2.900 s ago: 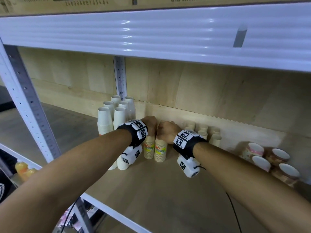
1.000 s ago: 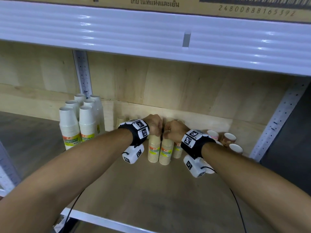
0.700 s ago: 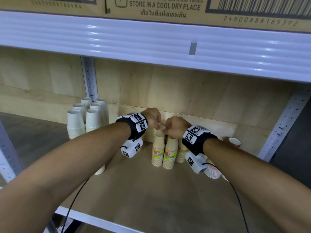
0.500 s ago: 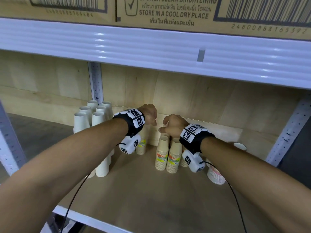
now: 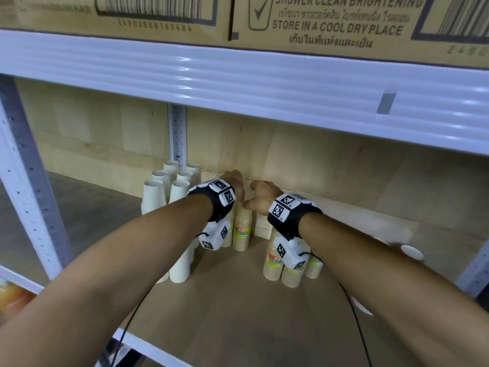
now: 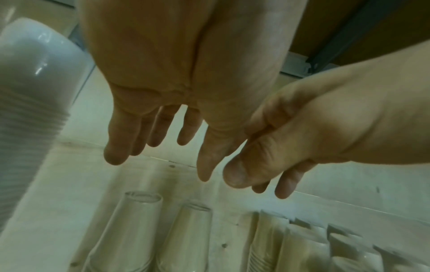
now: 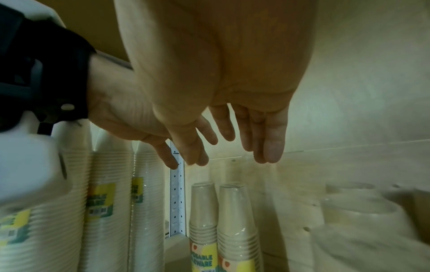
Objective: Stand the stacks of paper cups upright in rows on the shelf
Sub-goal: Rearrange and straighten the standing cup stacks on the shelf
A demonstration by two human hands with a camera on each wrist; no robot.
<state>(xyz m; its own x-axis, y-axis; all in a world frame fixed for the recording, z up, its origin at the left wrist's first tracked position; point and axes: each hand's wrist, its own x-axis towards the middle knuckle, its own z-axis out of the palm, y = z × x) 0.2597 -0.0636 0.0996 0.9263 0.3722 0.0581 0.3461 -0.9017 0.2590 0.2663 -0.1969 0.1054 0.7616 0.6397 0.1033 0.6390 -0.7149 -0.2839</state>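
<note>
Both my hands hang loose and hold nothing: my left hand and my right hand hover side by side near the back of the shelf, fingers straight and spread, pointing down, thumbs almost meeting. In the left wrist view my fingers are clear of everything. Just below them two kraft-brown cup stacks stand upright, mouths down, wrapped in clear film with a yellow-green label, close against the plywood back wall. Three more brown stacks of the same kind stand upright under my right wrist, a little nearer the front edge, touching each other. To the left, tall white cup stacks stand in rows by the perforated steel upright. At far right a few loose cups sit blurred. Above, cardboard cartons rest on the white shelf beam
</note>
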